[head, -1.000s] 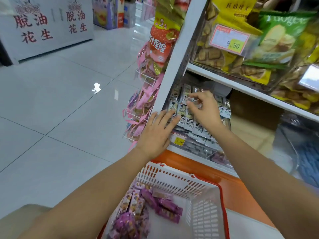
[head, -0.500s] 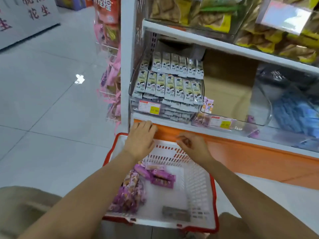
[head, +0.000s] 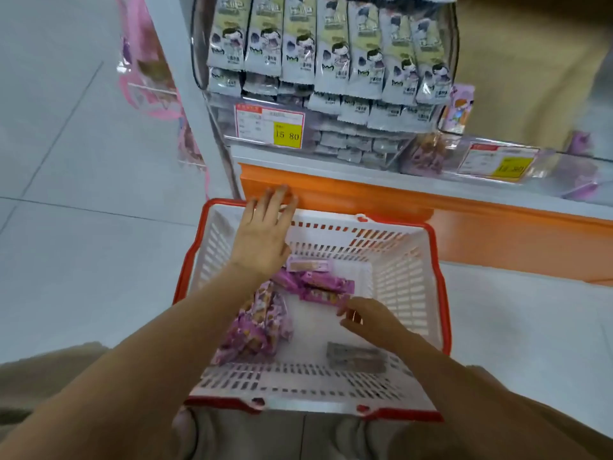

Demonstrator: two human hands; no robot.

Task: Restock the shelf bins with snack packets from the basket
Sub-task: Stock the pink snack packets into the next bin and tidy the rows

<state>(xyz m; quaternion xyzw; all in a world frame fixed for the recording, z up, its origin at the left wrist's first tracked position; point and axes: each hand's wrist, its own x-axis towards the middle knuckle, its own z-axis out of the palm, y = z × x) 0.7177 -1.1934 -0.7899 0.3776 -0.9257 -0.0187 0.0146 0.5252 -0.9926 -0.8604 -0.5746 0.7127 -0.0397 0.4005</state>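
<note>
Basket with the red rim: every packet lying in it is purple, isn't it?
Not quite. The head view shows that the basket does have a red rim, and most of what lies in it is purple packets, but one grey packet lies apart from them near the basket's near wall.

Bright, even, diffuse light falls from overhead. The pale floor (head: 66,227) left of the left grip (head: 265,234) looks washed out, with no hard glare. Only a faint, soft shadow lies in the basket (head: 398,280) beside the right grip (head: 368,318), whose outline is smeared. The price label (head: 269,125) above the left grip reads sharply, while the second label (head: 497,161), up and right of the right grip, is blurred. The wide lens bows the orange shelf edge (head: 365,194) and stretches both forearms toward the bottom corners.
</note>
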